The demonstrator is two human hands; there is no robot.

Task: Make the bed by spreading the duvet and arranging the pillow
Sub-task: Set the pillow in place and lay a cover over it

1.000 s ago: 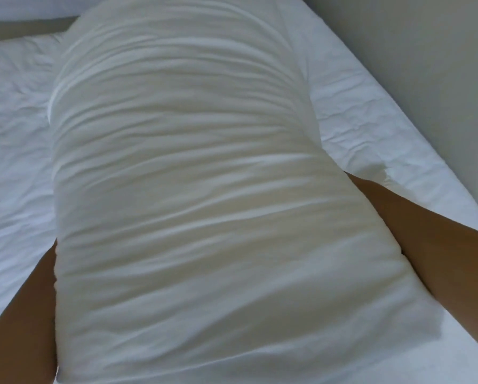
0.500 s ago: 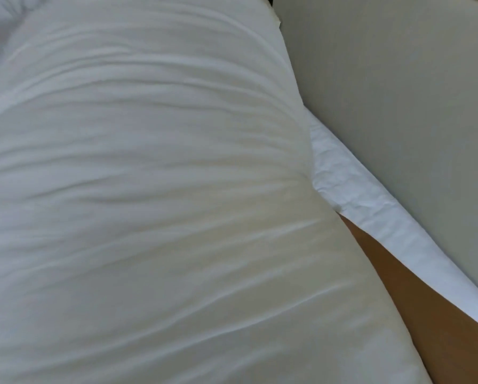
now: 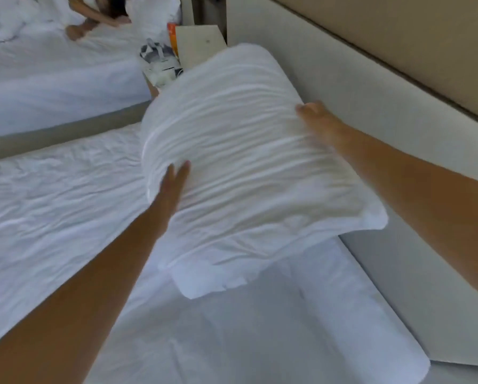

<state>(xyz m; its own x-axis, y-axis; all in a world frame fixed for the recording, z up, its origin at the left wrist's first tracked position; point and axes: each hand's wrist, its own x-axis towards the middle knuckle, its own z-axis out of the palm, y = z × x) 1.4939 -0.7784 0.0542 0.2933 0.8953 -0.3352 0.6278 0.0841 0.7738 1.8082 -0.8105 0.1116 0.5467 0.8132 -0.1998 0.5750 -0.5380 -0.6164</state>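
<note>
A plump white pillow (image 3: 240,151) lies tilted at the head of the bed, its far side against the grey headboard (image 3: 371,112). My left hand (image 3: 174,181) lies flat against the pillow's left side with straight fingers. My right hand (image 3: 319,120) rests on the pillow's right edge, fingers slightly bent over it and blurred. The bed's white sheet (image 3: 52,206) is wrinkled. No duvet shows on this bed.
A second bed (image 3: 52,76) stands at the upper left, where another person (image 3: 93,23) handles white bedding. A nightstand (image 3: 196,42) with a patterned bag (image 3: 160,62) sits between the beds. A beige wall panel (image 3: 412,45) runs above the headboard.
The pillow was held close in front of my face, filling the view. Now it lies farther away at the headboard, with both hands in sight on its sides.
</note>
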